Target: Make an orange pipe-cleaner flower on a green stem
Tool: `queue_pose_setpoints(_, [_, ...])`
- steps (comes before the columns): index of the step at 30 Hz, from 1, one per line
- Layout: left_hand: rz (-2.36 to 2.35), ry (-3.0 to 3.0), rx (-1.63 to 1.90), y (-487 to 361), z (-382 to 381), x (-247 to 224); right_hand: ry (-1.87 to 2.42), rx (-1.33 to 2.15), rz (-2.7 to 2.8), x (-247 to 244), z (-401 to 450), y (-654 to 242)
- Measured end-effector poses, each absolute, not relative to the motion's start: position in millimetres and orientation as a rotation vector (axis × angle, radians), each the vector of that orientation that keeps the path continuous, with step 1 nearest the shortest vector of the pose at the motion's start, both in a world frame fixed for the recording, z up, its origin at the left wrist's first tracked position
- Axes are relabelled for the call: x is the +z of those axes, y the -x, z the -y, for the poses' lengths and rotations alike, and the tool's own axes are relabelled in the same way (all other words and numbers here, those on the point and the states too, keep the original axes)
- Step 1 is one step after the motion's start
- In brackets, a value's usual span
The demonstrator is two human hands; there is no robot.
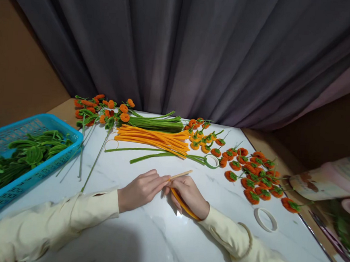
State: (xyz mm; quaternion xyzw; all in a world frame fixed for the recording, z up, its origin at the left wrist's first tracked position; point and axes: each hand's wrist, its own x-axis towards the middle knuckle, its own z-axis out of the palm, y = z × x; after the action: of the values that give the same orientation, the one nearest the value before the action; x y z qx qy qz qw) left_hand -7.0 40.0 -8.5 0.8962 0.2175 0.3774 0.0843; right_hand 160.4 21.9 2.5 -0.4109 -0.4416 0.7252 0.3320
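Left hand (146, 188) pinched on thin stick (184, 174), near end hidden, right hand (191, 195) curled around orange strip (184, 206)

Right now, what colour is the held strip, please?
The strip is yellow-orange, in the head view.

The left sleeve (77, 215) and right sleeve (224, 231) are pale cream, long and loose, creased in soft folds down to the wrists. A small dark slit opens near the left cuff (113, 203); a thin beige band (249, 238) rings the right sleeve.
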Motion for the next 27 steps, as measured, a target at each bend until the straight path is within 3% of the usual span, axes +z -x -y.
queue_pose_setpoints(27, [-0.671,-2.489,1.112,10,-45,-4,0.723,2.344,1.172,4,-41,-188])
